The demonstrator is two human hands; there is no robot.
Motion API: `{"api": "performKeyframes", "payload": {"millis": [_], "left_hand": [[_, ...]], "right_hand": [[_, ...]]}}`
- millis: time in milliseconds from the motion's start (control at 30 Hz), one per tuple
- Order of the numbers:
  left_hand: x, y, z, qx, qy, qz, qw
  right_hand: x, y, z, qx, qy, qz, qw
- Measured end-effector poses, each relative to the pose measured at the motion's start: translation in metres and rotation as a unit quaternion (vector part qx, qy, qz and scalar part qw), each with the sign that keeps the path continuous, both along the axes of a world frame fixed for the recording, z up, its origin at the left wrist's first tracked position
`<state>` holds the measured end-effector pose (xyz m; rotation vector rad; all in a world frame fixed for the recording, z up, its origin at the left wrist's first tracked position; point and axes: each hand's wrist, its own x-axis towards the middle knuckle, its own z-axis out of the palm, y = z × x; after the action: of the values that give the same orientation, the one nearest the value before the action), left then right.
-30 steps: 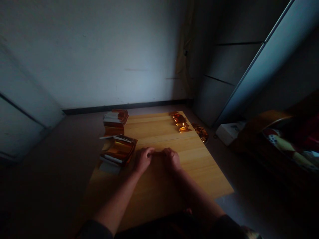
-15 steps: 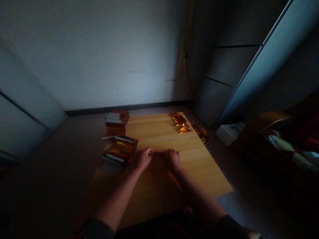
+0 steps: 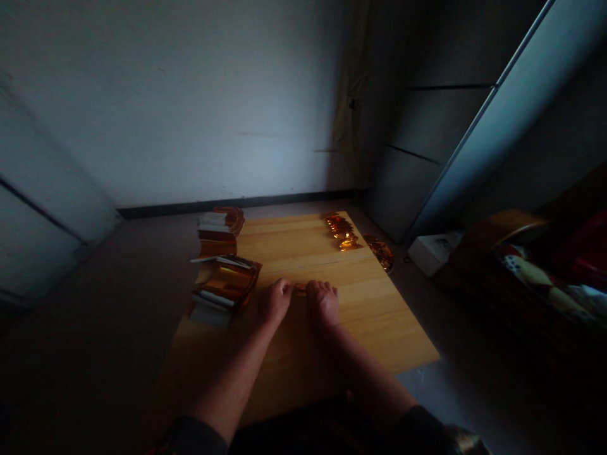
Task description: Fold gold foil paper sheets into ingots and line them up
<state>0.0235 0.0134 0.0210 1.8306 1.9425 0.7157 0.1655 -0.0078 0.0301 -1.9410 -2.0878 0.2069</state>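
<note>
Between my two hands, low over the wooden table (image 3: 374,316), a narrow strip of gold foil paper (image 3: 300,290) is stretched. My left hand (image 3: 277,299) pinches its left end, fingers curled. On the other end my right hand (image 3: 324,299) is closed, its knuckles up and its fingertips hidden. Left of my left hand lies a stack of shiny gold foil sheets (image 3: 230,281) with pale edges, bowed upward. Behind it sits another foil stack (image 3: 218,243). A row of folded gold foil pieces (image 3: 342,232) lies at the table's far right corner.
Beyond the right table edge, a container with more gold foil pieces (image 3: 380,253) stands lower down. A white box (image 3: 432,254) is on the floor farther right, beside a wooden chair (image 3: 509,221) with cloth on it. The wall (image 3: 213,114) rises behind the table.
My hands have come slightly closer together, and the right one has rolled a little to the left. The strip between them looks flatter and brighter. The view has shifted slightly.
</note>
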Motion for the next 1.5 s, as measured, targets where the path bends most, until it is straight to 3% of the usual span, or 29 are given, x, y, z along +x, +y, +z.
{"api": "performKeyframes", "payload": {"millis": [200,400,533,800,1033,1200,1300,1500], "left_hand": [[0.006,0.0,0.003,-0.004,0.072,0.017,0.997],[0.006,-0.003,0.001,0.044,0.151,-0.013,0.988],[0.004,-0.004,0.002,0.046,0.148,-0.017,0.988],[-0.007,-0.005,-0.004,0.079,0.084,-0.135,0.984],[-0.009,-0.005,-0.008,0.1,0.125,-0.189,0.969],[-0.005,-0.011,0.0,0.108,0.174,-0.172,0.964],[-0.004,-0.014,0.003,0.132,0.184,-0.194,0.955],[-0.005,-0.016,0.0,0.14,0.193,-0.235,0.942]], "right_hand": [[-0.001,0.0,-0.003,0.002,-0.003,-0.011,1.0],[-0.002,0.001,-0.001,-0.007,0.005,-0.023,1.0],[0.0,0.002,0.003,-0.012,0.014,-0.029,0.999],[0.018,0.012,-0.003,0.006,0.051,0.037,0.998],[0.029,0.03,-0.007,0.017,0.045,0.082,0.995],[0.033,0.042,-0.006,0.006,0.04,0.062,0.997],[0.029,0.04,-0.007,0.002,0.04,0.037,0.999],[0.015,0.03,-0.021,0.063,0.045,-0.026,0.997]]}}
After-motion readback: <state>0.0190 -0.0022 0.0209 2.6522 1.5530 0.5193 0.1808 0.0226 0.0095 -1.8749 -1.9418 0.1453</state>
